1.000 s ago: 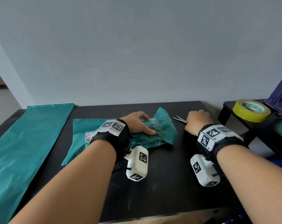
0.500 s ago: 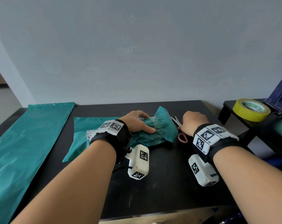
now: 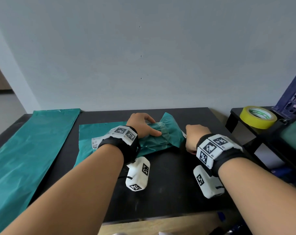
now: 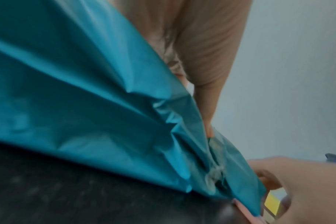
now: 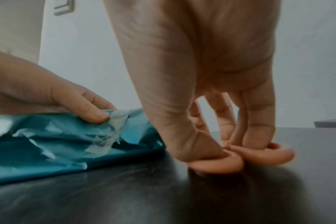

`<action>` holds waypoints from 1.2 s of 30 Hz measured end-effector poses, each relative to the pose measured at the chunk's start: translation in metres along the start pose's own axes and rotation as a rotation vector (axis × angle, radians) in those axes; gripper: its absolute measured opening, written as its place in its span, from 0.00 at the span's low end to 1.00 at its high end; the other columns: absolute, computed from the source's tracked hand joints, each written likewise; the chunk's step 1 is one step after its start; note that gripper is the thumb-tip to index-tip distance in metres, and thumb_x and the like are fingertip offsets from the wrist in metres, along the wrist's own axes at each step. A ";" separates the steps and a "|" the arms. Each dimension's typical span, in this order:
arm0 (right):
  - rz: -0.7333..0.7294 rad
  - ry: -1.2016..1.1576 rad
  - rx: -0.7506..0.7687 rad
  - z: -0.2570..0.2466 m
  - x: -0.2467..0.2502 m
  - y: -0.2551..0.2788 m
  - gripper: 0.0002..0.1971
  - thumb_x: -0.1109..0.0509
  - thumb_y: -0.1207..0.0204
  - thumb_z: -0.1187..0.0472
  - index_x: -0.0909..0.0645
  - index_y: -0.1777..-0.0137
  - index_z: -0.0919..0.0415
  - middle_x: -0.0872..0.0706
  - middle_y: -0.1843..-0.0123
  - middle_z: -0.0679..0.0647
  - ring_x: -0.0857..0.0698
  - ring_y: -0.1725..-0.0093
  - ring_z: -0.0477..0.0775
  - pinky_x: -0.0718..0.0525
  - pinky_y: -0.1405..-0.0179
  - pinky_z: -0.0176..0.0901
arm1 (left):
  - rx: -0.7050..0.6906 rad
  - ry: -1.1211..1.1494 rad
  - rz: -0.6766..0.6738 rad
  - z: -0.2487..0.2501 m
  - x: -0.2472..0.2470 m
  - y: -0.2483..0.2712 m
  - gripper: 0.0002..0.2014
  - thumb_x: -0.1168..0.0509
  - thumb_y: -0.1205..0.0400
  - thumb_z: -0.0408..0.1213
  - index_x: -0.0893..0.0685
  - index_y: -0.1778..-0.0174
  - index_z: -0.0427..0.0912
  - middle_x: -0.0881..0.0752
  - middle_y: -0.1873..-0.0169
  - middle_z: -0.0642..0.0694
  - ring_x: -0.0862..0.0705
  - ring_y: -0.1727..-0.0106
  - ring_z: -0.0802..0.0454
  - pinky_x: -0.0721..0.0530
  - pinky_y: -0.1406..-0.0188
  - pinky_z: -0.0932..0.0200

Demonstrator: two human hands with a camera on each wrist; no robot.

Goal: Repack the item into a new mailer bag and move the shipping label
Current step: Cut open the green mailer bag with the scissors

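Observation:
A packed teal mailer bag (image 3: 160, 143) lies mid-table, its right end bunched and wrapped with clear tape (image 5: 113, 121). My left hand (image 3: 150, 127) grips the bag just left of that tape, thumb on the near side. A white shipping label (image 3: 96, 144) shows on the bag's left part, partly hidden by my wrist. My right hand (image 5: 238, 149) is just right of the bag, with its thumb and fingers in the pink handle loops of the scissors (image 5: 269, 156), which lie flat on the table. The blades are hidden. A flat, unused teal mailer bag (image 3: 25, 150) lies at the far left.
The black table (image 3: 169, 192) has bare surface along its front. A yellow tape roll (image 3: 258, 117) sits on a low black side table (image 3: 235, 114) at the right, beside a dark blue crate (image 3: 293, 97). A grey wall stands close behind.
My right hand has drawn the scissors from the back right toward the bag's taped end and worked its fingers into the handles. My left hand has kept its hold on the bag.

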State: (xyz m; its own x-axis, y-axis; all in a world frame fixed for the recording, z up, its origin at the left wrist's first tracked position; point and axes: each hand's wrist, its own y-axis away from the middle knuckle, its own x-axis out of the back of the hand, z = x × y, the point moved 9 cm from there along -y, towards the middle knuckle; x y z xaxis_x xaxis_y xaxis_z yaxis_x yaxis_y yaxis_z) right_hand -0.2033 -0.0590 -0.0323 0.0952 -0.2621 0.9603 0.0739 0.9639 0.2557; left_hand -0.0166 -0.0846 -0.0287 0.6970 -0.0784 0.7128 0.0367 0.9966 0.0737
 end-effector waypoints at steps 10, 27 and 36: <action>-0.052 -0.318 -0.101 0.020 0.001 0.019 0.06 0.28 0.45 0.70 0.20 0.71 0.61 0.15 0.73 0.56 0.15 0.72 0.57 0.19 0.71 0.39 | -0.169 -0.203 0.046 0.032 0.000 0.033 0.18 0.18 0.37 0.44 0.19 0.58 0.52 0.20 0.49 0.50 0.21 0.46 0.50 0.22 0.54 0.58; 0.010 -0.993 -0.082 0.017 0.007 0.015 0.07 0.40 0.22 0.72 0.24 0.61 0.66 0.19 0.69 0.60 0.20 0.72 0.56 0.26 0.76 0.40 | -0.238 -0.363 0.174 0.034 0.006 0.046 0.02 0.28 0.26 0.37 0.12 0.60 0.50 0.24 0.46 0.48 0.28 0.38 0.47 0.22 0.39 0.50; 0.300 -1.061 -0.002 0.017 0.041 0.018 0.15 0.27 0.27 0.51 0.14 0.55 0.65 0.16 0.62 0.46 0.18 0.53 0.50 0.21 0.46 0.44 | -0.270 -0.189 0.409 0.048 0.041 0.055 0.06 0.31 0.25 0.36 0.16 0.65 0.52 0.13 0.55 0.52 0.17 0.52 0.49 0.19 0.55 0.57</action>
State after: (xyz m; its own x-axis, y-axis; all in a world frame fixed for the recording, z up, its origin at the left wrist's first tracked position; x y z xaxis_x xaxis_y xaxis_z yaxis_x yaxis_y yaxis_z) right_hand -0.2149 -0.0510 0.0132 -0.7912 0.1568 0.5911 0.1920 0.9814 -0.0033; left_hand -0.0205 -0.0342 0.0382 0.5528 0.3406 0.7606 -0.0115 0.9157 -0.4017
